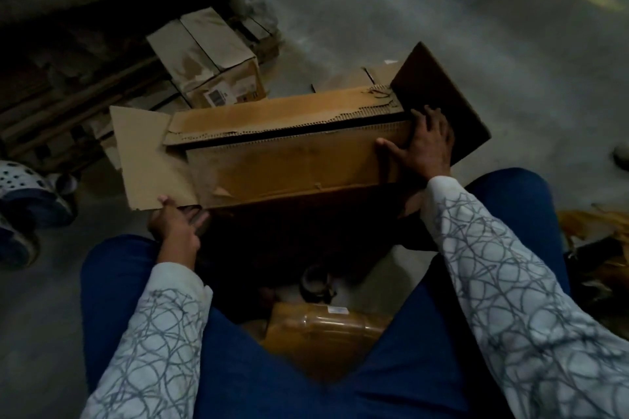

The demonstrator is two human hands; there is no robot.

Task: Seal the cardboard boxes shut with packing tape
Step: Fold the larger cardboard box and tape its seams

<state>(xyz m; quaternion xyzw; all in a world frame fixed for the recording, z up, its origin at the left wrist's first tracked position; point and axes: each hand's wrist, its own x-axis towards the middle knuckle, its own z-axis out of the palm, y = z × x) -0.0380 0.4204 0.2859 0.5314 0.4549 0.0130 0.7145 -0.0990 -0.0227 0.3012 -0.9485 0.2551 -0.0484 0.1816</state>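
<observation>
Head view, looking down over a seated person's knees in blue trousers [136, 282]. A cardboard box [296, 163] was held in front of the knees, above a grey floor [442, 10], with its top facing the camera. Its two long top flaps were folded down almost shut, with a narrow dark gap between them. No tape could be seen over that gap.

The left flap [146, 153] stood open and flat, pointing out to the left. The right flap [439, 102], dark in shadow, stood open and tilted upward at the right end.

The left hand [177, 224] pinched the near corner of the left flap, with the thumb on the flap's edge and the fingers below it. The right hand [425, 146] lay flat on the right end of the box, at the base of the right flap, fingers straight and spread apart, the thumb pointing left along the near long flap. Both sleeves were white with a grey scribble pattern.

A brown wrapped parcel [323, 330] with a small white label lay low between the knees. Just beyond it lay a dark round object [316, 282], too dim to identify. Other boxes [211, 54] stood on the floor behind, near a dark wall.
</observation>
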